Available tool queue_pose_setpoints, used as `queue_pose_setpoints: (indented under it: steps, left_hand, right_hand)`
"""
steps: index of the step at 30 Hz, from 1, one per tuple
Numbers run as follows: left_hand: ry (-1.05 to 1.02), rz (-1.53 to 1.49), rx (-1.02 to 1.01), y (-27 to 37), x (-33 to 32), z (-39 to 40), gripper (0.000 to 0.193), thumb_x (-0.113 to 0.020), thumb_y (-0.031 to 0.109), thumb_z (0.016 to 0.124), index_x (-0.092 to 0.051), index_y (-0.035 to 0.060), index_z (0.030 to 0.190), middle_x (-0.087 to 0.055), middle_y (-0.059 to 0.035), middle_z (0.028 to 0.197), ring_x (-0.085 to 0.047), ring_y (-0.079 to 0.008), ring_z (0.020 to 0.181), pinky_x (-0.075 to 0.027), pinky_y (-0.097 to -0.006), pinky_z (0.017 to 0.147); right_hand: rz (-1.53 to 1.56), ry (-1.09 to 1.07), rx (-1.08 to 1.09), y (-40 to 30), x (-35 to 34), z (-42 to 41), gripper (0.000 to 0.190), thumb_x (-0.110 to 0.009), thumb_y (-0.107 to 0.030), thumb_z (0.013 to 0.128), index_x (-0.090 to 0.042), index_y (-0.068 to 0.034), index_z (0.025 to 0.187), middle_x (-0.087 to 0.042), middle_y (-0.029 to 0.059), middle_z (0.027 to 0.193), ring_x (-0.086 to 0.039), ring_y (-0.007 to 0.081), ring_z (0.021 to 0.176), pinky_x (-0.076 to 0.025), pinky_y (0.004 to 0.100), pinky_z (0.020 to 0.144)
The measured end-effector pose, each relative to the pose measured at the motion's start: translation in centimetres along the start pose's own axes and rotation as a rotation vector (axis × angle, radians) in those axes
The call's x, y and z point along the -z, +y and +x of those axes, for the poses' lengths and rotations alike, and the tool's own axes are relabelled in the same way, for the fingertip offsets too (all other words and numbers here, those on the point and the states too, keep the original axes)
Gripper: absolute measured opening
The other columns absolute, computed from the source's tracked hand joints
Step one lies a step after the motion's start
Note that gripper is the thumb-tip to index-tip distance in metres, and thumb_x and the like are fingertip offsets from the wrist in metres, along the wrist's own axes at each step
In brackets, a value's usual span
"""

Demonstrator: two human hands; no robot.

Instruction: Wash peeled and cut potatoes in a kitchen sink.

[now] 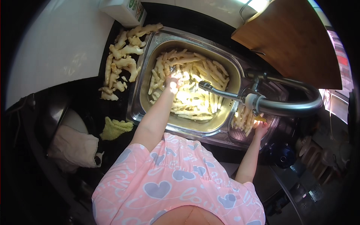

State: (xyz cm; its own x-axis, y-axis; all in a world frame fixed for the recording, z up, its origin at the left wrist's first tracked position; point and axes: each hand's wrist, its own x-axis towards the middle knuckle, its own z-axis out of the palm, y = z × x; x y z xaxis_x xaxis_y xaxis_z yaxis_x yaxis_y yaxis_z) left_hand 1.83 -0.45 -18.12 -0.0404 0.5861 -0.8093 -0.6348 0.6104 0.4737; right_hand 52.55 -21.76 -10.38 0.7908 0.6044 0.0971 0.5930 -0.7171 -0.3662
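Long, pale, finger-like ginger roots (191, 60) fill the steel sink basin (143, 92), apparently in water. My left hand (172, 82) reaches among them at the basin's left side. Strong glare covers its fingers, so I cannot tell whether it grips a root. My right hand (262, 128) is over the small side basin at the right, its fingers closed on a small yellow object (260, 118), whose kind is unclear. Just left of that hand, more pale roots (244, 119) lie bunched in the side basin.
A flexible faucet spout (222, 92) hangs over the main basin from a thick metal pipe (292, 108). Knobbly ginger pieces (122, 60) are spread on the dark counter. Nearby are a yellow cloth (116, 128), a white container (123, 12) and a leaning wooden board (289, 42).
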Motion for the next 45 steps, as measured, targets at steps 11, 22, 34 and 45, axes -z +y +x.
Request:
queue_pose_setpoints:
  steps: [11, 22, 34, 45]
  left_hand:
    - [-0.172, 1.161, -0.048, -0.7, 2.5, -1.2, 0.031, -0.057, 0.035, 0.083, -0.060, 0.0044, 0.083, -0.058, -0.0087, 0.066, -0.056, -0.0168, 0.061, -0.043, -0.0308, 0.056]
    - [-0.441, 1.211, -0.362, 0.1, 3.3, -6.4, 0.027, -0.054, 0.025, 0.082, -0.064, 0.0021, 0.092, -0.064, -0.0130, 0.079, -0.061, -0.0207, 0.069, -0.049, -0.0324, 0.066]
    - [-0.479, 0.323, 0.143, 1.3, -2.1, -13.4, 0.022, -0.037, 0.013, 0.089, -0.055, 0.0013, 0.093, -0.050, -0.0024, 0.065, -0.044, -0.0094, 0.053, -0.035, -0.0224, 0.047]
    - [-0.692, 0.627, -0.153, 4.0, -2.9, -20.0, 0.018, -0.059, 0.008, 0.086, -0.057, -0.0030, 0.101, -0.063, -0.0074, 0.089, -0.062, -0.0133, 0.078, -0.049, -0.0252, 0.070]
  right_hand:
    - [-0.072, -1.042, 0.607, -29.1, -2.6, -17.0, 0.024, -0.059, -0.017, 0.083, -0.057, -0.002, 0.102, -0.060, 0.0168, 0.096, -0.059, 0.0330, 0.087, -0.047, 0.0385, 0.077]
    - [0.660, -0.585, 0.324, -27.8, -18.8, -18.9, 0.016, -0.054, -0.009, 0.084, -0.055, -0.002, 0.098, -0.059, 0.0075, 0.086, -0.056, 0.0194, 0.081, -0.045, 0.0320, 0.077]
    - [1.020, -1.119, -0.391, -34.3, -5.0, -21.9, 0.018, -0.051, -0.023, 0.092, -0.056, -0.006, 0.092, -0.054, 0.0011, 0.072, -0.051, 0.0084, 0.060, -0.043, 0.0220, 0.055]
    - [1.477, -1.067, -0.607, -35.5, 1.1, -19.4, 0.038, -0.037, -0.027, 0.097, -0.045, 0.003, 0.118, -0.056, 0.0166, 0.108, -0.052, 0.0258, 0.105, -0.043, 0.0393, 0.091]
